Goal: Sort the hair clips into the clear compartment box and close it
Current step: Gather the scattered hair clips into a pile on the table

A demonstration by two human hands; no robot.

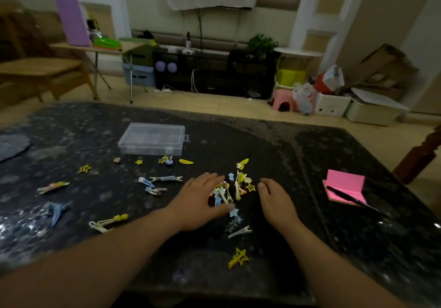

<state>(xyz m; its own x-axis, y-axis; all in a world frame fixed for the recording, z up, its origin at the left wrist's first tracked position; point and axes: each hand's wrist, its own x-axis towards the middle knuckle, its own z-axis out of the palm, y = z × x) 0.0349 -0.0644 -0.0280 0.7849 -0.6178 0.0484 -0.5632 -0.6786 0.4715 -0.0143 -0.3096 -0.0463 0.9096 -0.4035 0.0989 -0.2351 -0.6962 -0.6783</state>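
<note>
Left hand (199, 202), right hand (274, 200) flank clip pile (232, 189).

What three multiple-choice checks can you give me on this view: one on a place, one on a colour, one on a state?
1. Where does the clear compartment box stand on the table?
A. beyond the scattered hair clips, toward the far edge
B. at the near edge, by the person's elbows
C. hanging over the right edge

2. What colour is the note pad under the black pen?
A. green
B. pink
C. white

3. How is the box's lid?
A. swung wide open
B. taken off, lying beside the box
C. shut

Answers: 1 A, the box sits past the clips; 2 B, the pad shows bright pink; 3 C, the lid lies flat on top of the box.
</note>
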